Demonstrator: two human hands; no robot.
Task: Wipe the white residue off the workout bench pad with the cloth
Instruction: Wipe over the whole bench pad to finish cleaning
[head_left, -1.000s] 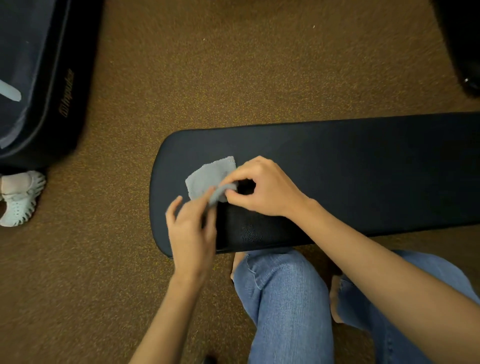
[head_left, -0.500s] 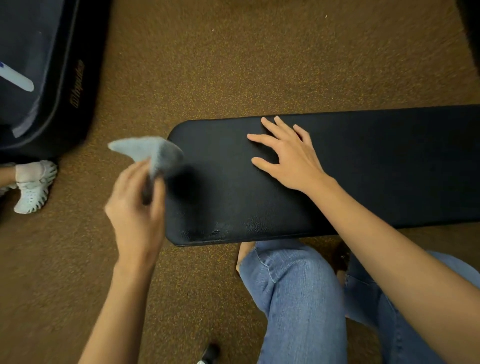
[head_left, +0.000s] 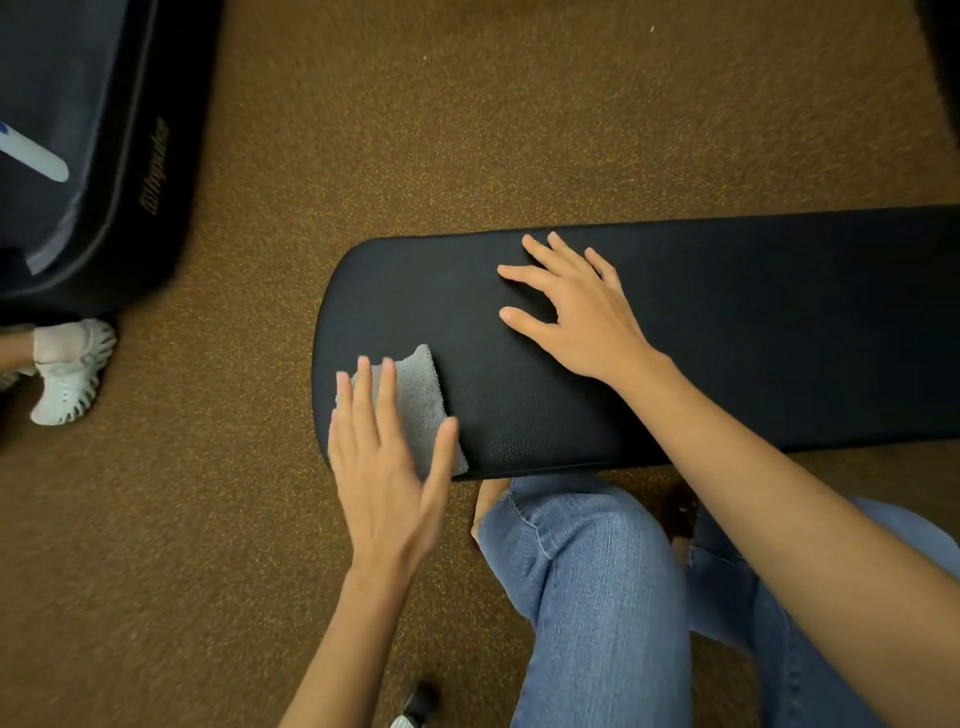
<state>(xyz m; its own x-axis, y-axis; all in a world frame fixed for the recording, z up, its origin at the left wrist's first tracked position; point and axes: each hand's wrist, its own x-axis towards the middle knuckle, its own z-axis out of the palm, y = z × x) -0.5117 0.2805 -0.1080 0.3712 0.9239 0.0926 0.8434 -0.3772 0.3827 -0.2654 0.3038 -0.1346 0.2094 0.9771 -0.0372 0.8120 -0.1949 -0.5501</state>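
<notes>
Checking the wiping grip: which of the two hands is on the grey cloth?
The left hand, fingers flat on the grey cloth; the right hand rests on bare black bench pad.

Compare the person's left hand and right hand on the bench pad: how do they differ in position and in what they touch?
The left hand lies on the grey cloth at the pad's near corner; the right hand rests on the bare bench pad, further along it. The left hand's fingers lie close together; the right hand's are spread. Both hands are flat, fingers straight, gripping nothing.
</notes>
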